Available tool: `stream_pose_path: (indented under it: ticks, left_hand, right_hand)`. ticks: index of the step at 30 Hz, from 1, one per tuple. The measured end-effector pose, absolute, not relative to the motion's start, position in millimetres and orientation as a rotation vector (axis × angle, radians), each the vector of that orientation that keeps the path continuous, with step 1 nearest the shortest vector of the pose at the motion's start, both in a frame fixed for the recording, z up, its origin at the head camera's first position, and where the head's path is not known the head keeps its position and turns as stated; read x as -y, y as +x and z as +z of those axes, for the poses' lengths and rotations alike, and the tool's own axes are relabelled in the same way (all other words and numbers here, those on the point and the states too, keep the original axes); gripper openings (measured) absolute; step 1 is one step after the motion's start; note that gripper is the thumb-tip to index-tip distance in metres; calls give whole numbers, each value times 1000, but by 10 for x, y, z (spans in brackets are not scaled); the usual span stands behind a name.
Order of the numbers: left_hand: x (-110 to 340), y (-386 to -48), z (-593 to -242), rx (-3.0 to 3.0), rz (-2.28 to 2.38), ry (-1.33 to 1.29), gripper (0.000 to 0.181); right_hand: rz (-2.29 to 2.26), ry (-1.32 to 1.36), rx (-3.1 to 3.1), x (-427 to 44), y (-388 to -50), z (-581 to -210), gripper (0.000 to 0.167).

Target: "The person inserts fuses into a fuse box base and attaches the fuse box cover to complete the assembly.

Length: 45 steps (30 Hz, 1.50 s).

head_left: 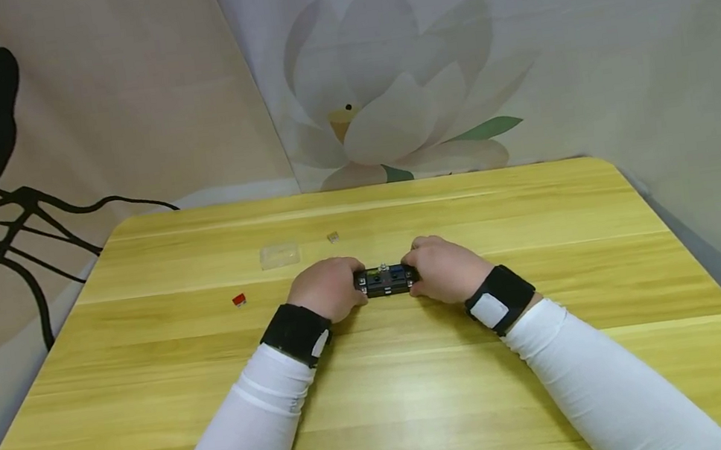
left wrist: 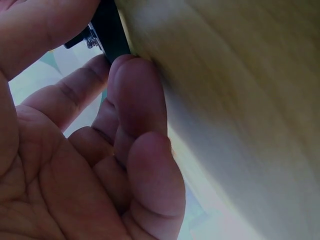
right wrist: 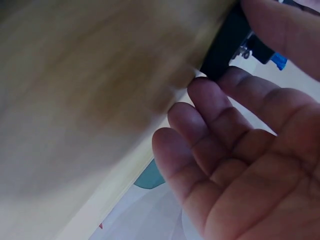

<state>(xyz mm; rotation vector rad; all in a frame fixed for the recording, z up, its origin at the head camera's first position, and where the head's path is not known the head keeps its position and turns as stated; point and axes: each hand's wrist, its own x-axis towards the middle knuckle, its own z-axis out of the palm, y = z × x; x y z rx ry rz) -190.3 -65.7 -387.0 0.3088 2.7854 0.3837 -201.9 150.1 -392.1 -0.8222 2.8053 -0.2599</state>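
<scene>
With left grip (head_left: 326, 289) and right grip (head_left: 448, 268) clamped on opposite ends, holds on or just above worktop (head_left: 409, 399) a likely light, stiff block (head_left: 387, 282), best taken by those ends, clear of metal fittings (right wrist: 244, 52).

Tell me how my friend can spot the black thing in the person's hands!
Start at the big yellowish wooden table and find the left hand and the right hand near its middle. Between them is a small, long black block, one end held by each hand. Shiny metal bits show on it, and unlike the loose see-through piece and red piece, it's being held.
</scene>
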Motion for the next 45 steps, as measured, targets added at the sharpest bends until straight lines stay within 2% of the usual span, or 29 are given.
stream_pose_path:
  ticks: [11, 19, 24, 36, 42, 45]
  left_hand:
    - [816, -2005, -3755, -2674, 472, 315, 58]
    - [1018, -2374, -3661, -2817, 476, 206, 42]
    - [1121, -2556, -3702, -2889, 412, 125, 39]
    - [886, -2694, -3822, -2909, 337, 140, 41]
    - [800, -2747, -3894, -2921, 196, 139, 26]
    - [780, -2742, -3886, -2932, 171, 133, 26]
  right_hand:
    - [-261, -831, -2793, -1469, -2014, -3929, 40]
    - [-203, -839, -2797, -1554, -2011, -3927, 44]
    - [-215, -856, -2795, -1563, -2002, -3926, 44]
    - [-217, -869, -2805, -1552, -2016, -3968, 40]
    - [-216, -863, -2804, -1551, -2014, -3959, 40]
    - [-215, -855, -2805, -1554, -2027, -3964, 41]
